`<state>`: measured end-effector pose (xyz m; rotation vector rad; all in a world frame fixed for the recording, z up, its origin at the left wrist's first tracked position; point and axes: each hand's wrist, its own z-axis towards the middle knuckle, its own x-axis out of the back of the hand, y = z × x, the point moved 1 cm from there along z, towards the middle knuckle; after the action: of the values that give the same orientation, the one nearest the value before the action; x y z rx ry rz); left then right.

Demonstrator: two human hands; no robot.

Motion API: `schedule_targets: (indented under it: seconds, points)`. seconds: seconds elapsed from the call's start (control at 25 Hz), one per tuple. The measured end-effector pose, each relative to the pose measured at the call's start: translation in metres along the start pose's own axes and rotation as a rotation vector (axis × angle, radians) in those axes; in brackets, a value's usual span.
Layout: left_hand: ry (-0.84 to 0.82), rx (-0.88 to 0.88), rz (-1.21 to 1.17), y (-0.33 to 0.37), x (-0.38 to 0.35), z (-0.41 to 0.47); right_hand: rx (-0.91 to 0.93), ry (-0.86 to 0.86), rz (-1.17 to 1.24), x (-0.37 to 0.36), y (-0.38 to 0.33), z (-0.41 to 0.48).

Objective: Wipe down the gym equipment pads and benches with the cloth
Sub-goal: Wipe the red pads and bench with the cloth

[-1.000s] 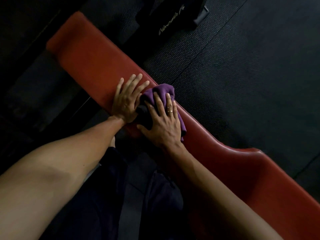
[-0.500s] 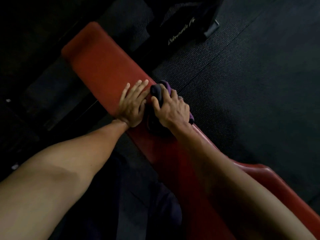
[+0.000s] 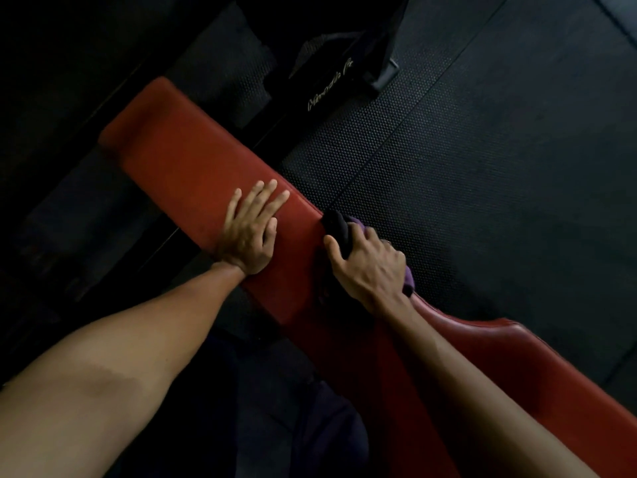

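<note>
A long red padded bench point(image 3: 179, 157) runs diagonally from upper left to lower right, where a second red pad point(image 3: 537, 367) joins it. My left hand point(image 3: 250, 229) lies flat on the pad's top with fingers straight. My right hand point(image 3: 370, 267) grips a bunched purple cloth point(image 3: 339, 224) against the pad's far right edge, fingers curled over the side. Part of the cloth shows below that hand at the wrist side.
Black textured rubber flooring point(image 3: 482, 167) spreads to the right of the bench. A black machine base with script lettering point(image 3: 331, 88) stands beyond the bench's far side. Dark frame parts and shadow fill the left. My dark trousers point(image 3: 310, 426) show below.
My right hand has carried the cloth from the pad's top over to its far right edge and away from my left hand. My left hand stays flat in the same place.
</note>
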<state>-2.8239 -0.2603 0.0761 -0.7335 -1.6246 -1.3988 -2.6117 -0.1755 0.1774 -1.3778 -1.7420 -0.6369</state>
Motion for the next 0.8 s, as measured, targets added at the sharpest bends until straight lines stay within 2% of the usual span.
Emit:
schedule_targets:
  seconds: [0.16,0.24,0.36,0.56,0.8]
  points:
    - [-0.001,-0.011,0.018,-0.001,-0.001,-0.001,0.073,-0.032,0.101,-0.005,-0.054,0.044]
    - [0.001,-0.009,0.022,-0.001,-0.001,0.000,0.110,-0.029,0.112,-0.006,-0.059,0.050]
    - [0.001,-0.001,0.006,-0.001,-0.002,-0.001,0.095,0.017,0.076,-0.003,-0.022,0.022]
    - [-0.015,0.013,-0.048,-0.002,0.000,0.001,-0.091,0.041,0.047,0.000,0.033,-0.025]
    - [0.008,-0.025,-0.051,-0.006,-0.006,-0.001,-0.086,0.176,0.032,-0.035,-0.038,-0.004]
